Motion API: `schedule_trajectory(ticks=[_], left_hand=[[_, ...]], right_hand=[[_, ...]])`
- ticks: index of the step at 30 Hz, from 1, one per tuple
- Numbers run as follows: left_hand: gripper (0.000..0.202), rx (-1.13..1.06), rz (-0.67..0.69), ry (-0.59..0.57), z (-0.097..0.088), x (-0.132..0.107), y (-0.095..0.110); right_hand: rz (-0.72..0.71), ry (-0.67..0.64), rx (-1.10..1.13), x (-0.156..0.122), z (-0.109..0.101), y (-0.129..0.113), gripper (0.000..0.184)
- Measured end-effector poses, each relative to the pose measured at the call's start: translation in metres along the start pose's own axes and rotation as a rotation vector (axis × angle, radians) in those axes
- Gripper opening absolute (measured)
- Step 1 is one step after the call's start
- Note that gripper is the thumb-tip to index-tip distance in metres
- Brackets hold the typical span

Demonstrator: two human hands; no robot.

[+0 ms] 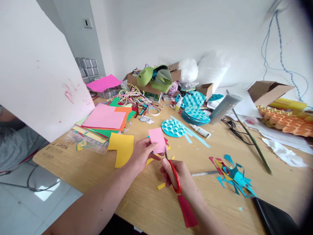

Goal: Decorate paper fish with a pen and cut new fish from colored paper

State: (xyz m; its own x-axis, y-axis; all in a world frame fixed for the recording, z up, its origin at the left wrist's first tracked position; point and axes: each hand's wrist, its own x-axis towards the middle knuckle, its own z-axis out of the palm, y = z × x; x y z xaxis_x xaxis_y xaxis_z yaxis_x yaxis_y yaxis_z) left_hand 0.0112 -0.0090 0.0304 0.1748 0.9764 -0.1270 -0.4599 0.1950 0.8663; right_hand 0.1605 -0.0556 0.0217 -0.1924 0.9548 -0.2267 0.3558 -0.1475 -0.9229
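Between thumb and fingers, my left hand [144,152] pinches a small piece of pink paper [157,139] above the table. My right hand [177,174] grips a pair of scissors [176,179] by its red handles. The scissor blades point up at the lower right edge of the pink paper; whether they cut into it I cannot tell. A notched sheet of yellow paper [122,148] lies left of my hands. Under my right wrist lies a dark red strip of paper [187,210]. Yellow and red scraps show beneath the hands, partly hidden.
Behind are a stack of coloured paper [105,117], a teal scalloped disc [173,128], a glue bottle [200,131] and a grey cylinder [223,109]. To the right lie paper scraps [237,176], a green stick [254,143] and a black phone-like slab [274,215]. A white board [41,65] stands left.
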Motion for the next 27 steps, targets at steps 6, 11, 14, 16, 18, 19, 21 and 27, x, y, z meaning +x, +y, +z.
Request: schedule_trajectory(ticks=[6,11,14,16,18,19,21,27], left_hand=[[0.026,0.028,-0.016,0.004,0.0002,-0.0004,0.0008],[0.029,0.030,-0.036,0.050,0.0023,0.0000,0.0021],[0.030,0.032,-0.051,0.064,0.0030,0.0005,0.0026],[0.030,0.031,-0.054,0.061,0.0028,0.0007,0.0026],[0.030,0.034,-0.053,0.046,0.0022,0.0008,0.0024],[0.030,0.035,-0.053,0.037,0.0018,0.0008,0.0023],[0.033,0.037,-0.059,0.028,0.0013,0.0008,0.0022],[0.032,0.024,-0.067,0.042,0.0013,0.0013,0.0031]], right_hand=[[0.002,-0.008,0.015,0.0002,-0.0009,-0.0021,0.063],[-0.013,-0.006,-0.036,0.0011,-0.0012,-0.0024,0.062],[0.006,0.002,-0.021,0.0021,-0.0014,-0.0017,0.063],[0.009,0.000,-0.027,0.0025,-0.0021,-0.0013,0.064],[0.007,0.002,-0.054,0.0027,-0.0031,-0.0014,0.065],[0.009,0.004,-0.065,0.0026,-0.0036,-0.0017,0.066],[0.013,0.008,-0.079,0.0023,-0.0045,-0.0028,0.067],[0.034,0.004,-0.095,0.0014,-0.0064,-0.0058,0.066]])
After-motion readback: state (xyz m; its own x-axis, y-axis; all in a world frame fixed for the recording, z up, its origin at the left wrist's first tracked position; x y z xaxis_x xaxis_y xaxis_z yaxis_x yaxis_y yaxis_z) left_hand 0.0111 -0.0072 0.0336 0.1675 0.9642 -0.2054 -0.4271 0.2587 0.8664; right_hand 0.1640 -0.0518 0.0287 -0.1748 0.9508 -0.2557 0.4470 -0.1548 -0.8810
